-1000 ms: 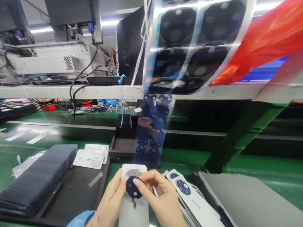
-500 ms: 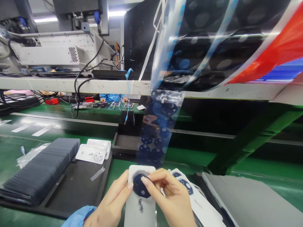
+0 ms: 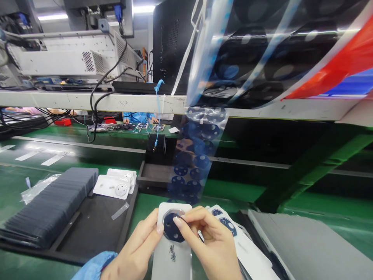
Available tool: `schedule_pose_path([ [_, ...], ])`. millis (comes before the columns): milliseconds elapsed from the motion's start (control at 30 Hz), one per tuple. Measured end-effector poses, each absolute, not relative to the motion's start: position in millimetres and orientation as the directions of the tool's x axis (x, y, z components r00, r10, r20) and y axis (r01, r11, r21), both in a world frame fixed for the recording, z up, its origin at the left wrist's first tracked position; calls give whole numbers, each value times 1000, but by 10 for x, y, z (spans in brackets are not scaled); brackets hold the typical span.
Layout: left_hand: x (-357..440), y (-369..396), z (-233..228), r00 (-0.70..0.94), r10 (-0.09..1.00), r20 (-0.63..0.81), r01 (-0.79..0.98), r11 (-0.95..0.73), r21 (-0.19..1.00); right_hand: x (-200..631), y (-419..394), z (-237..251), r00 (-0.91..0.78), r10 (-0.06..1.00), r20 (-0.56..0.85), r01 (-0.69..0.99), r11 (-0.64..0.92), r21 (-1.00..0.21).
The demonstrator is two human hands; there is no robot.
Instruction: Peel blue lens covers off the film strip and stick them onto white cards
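A white phone back cover (image 3: 171, 268) stands in front of me, with dark lettering below a large round camera area. My left hand (image 3: 135, 247) grips its left edge, the thumb by the rim of the circle. Between the thumb and fingers of my right hand (image 3: 215, 243) is a dark blue round film sticker (image 3: 170, 227) with holes. It lies over the camera circle; whether it is fully stuck down I cannot tell. Just right of my right hand, several white back covers (image 3: 247, 249) with dark round stickers lie overlapped.
On the left, a black tray (image 3: 97, 229) carries a long row of thin dark panels (image 3: 55, 206) and several white covers (image 3: 109, 186). A film strip (image 3: 190, 155) of round stickers hangs from a roll (image 3: 250, 50) at the shelf beam (image 3: 136, 103). At right lies a grey board (image 3: 309, 241).
Both hands keep the same hold, and the sticker stays over the camera circle with barely any shift. The whole view has moved slightly.
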State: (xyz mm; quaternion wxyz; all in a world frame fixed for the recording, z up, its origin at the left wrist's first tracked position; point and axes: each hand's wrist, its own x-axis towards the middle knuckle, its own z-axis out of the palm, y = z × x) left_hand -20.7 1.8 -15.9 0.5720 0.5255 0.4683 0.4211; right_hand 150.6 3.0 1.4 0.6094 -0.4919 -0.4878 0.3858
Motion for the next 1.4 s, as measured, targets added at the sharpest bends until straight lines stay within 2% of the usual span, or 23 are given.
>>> schedule_pose_path([
  [133, -192, 14, -188, 200, 976, -88, -17, 93, 995, 1495, 30, 7, 240, 942, 236, 22, 238, -971],
  [300, -215, 85, -278, 314, 947, 65, -96, -37, 995, 1486, 30, -30, 251, 940, 229, 16, 233, -972],
  [433, -261, 123, -290, 359, 930, 77, -25, -73, 997, 1474, 22, -49, 250, 933, 258, 40, 257, -966],
  [600, -266, 104, -265, 373, 919, 123, -9, -129, 992, 1448, 24, -83, 276, 889, 365, 103, 350, -931],
  [700, -215, 84, -221, 352, 928, 121, 32, -141, 989, 1432, 24, -129, 270, 834, 481, 182, 446, -876],
  [833, -137, 106, -158, 381, 918, 113, 81, -154, 985, 1398, 9, -200, 231, 688, 688, 380, 587, -715],
  [933, -116, 130, -156, 385, 916, 117, 31, -140, 990, 1367, 10, -243, 221, 626, 747, 521, 572, -634],
  [1067, -108, 131, -164, 375, 924, 73, -66, -52, 996, 1356, 49, -279, 307, 534, 788, 565, 563, -603],
  [1100, -102, 128, -161, 372, 926, 57, -86, -27, 996, 1359, 56, -282, 322, 540, 778, 544, 567, -619],
  [1167, -87, 124, -152, 369, 929, 39, -102, -1, 995, 1361, 57, -278, 333, 659, 675, 439, 526, -729],
  [1267, -64, 122, -157, 331, 943, 34, -53, -17, 998, 1348, 29, -245, 248, 906, 343, 156, 312, -937],
  [1333, -50, 120, -167, 312, 950, 32, 10, -37, 999, 1335, 9, -208, 186, 967, 175, -3, 179, -984],
  [1400, -32, 113, -164, 283, 959, 36, 68, -58, 996, 1329, -3, -168, 162, 984, 76, -124, 97, -988],
])
